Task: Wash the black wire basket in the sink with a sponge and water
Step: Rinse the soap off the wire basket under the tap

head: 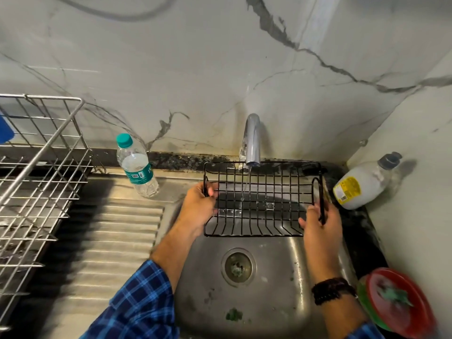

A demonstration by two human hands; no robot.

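Note:
The black wire basket (263, 192) is held level over the steel sink (205, 285), right under the chrome tap (252, 140). A thin stream of water falls from the tap through the basket's grid. My left hand (198, 206) grips the basket's left end. My right hand (320, 221) grips its right end by the wire handle. A green scrubbing sponge (393, 295) lies on a red dish (401, 311) at the sink's right corner, touching neither hand.
A clear water bottle with a teal cap (137, 167) stands on the ribbed drainboard (107, 241). A steel dish rack (31, 182) fills the left. A dish-soap bottle (364, 183) lies at the right of the sink. The drain (238, 266) sits below the basket.

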